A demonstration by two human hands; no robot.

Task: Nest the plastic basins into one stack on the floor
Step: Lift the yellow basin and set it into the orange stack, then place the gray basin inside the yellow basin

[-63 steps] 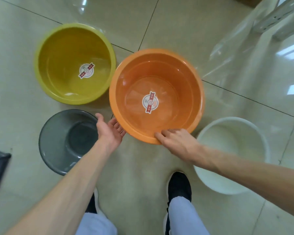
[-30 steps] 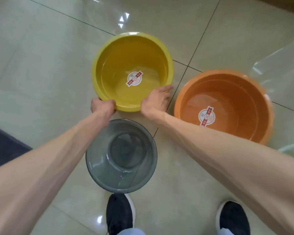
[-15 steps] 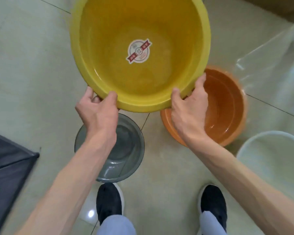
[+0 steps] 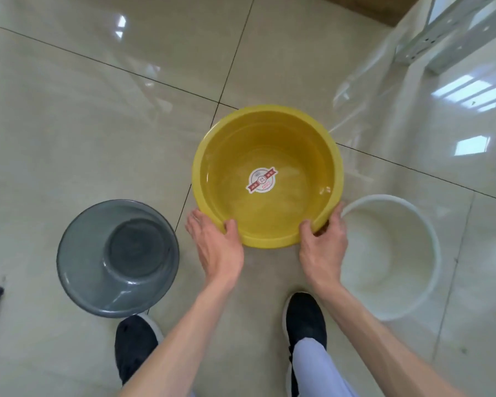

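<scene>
Black shoes seen nearest. Yellow basin gripped at near rim by left hand and right hand, thumbs inside (orange basin hidden). Grey basin left, white basin right, on tiled floor.

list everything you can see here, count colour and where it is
yellow round plastic basin: 1, yellow with a round red and white sticker on its bottom, centre of the floor; whether another basin sits under it cannot be told
grey translucent plastic basin: 1, smoky grey, on the floor at left, apart from the yellow one
white round plastic basin: 1, white, on the floor at right
glossy tiled floor: beige, dark grout lines
clear plastic sheet: 1, transparent, upper right
white metal frame: 1, top right corner
black shoes: 2, bottom centre
left hand: 1, gripping the yellow basin's near rim
right hand: 1, gripping the near rim too
</scene>
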